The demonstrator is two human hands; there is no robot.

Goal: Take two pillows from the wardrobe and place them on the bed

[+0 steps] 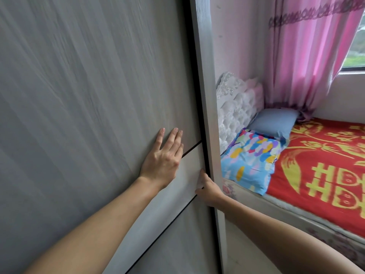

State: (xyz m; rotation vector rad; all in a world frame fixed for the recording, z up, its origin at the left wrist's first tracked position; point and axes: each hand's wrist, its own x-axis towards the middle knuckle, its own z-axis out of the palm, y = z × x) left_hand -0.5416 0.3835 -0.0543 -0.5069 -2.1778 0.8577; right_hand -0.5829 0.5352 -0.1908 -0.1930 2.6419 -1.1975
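The grey wood-grain wardrobe door [88, 95] fills the left half of the view and stands closed against its frame [205, 95]. My left hand [164, 157] lies flat on the door, fingers spread. My right hand [207, 187] curls its fingers around the door's right edge at the dark gap. On the bed [325, 175], under a red and gold cover, lie two pillows: a colourful patterned one [250, 161] and a plain blue one [276, 121] behind it, both by the headboard.
A white tufted headboard [235, 103] stands against the pink wall. Pink curtains [308, 56] hang by a window [355, 46] at the far right. The bed's side edge runs close to the wardrobe frame.
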